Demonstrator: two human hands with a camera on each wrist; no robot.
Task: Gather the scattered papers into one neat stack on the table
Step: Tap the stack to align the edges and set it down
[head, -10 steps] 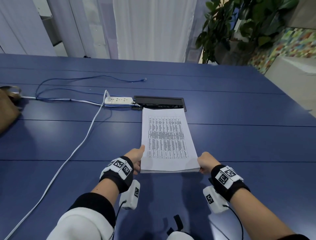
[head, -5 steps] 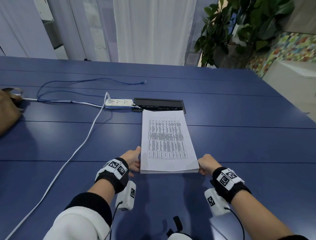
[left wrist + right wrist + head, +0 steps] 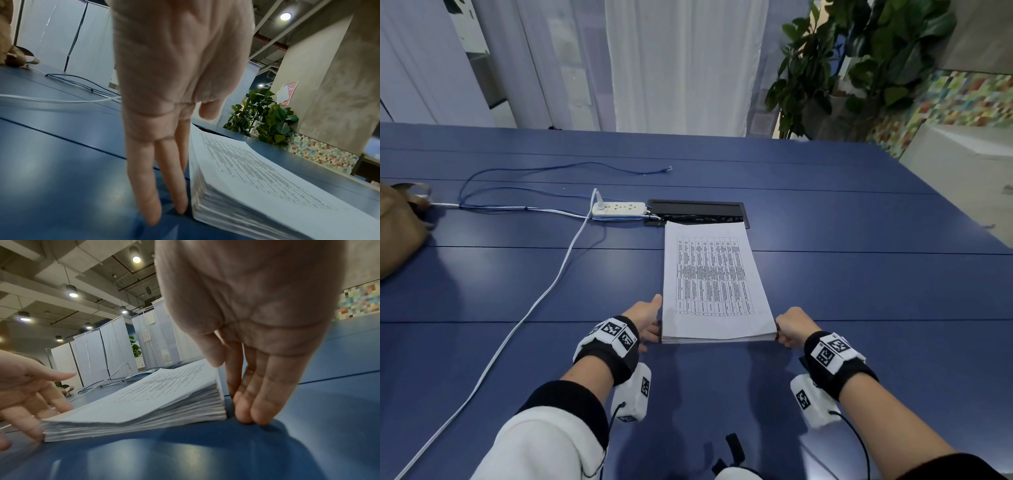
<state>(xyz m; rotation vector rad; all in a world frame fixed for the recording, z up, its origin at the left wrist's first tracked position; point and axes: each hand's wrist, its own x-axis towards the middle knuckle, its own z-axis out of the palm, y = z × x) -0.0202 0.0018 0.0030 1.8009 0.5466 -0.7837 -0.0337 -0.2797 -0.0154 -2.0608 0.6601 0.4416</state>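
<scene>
A thick stack of white printed papers [image 3: 712, 284] lies flat on the blue table [image 3: 859, 274], its long side running away from me. My left hand [image 3: 647, 318] presses straight fingers against the stack's left edge near the front corner; in the left wrist view the fingers [image 3: 144, 186] stand on the table beside the stack [image 3: 257, 186]. My right hand [image 3: 792, 325] does the same at the right edge, fingertips [image 3: 252, 410] down against the stack [image 3: 154, 402]. My left hand [image 3: 26, 389] also shows there. Neither hand curls round the paper.
Behind the stack are a black cable hatch [image 3: 695, 209] and a white power strip [image 3: 618, 208]. A white cable [image 3: 527, 308] runs to the near left, and a thin blue cable [image 3: 551, 171] loops farther back. A brown bag [image 3: 397, 233] sits at the left edge.
My left hand has slid slightly toward me along the stack's left edge. The stack and my right hand have hardly moved.
</scene>
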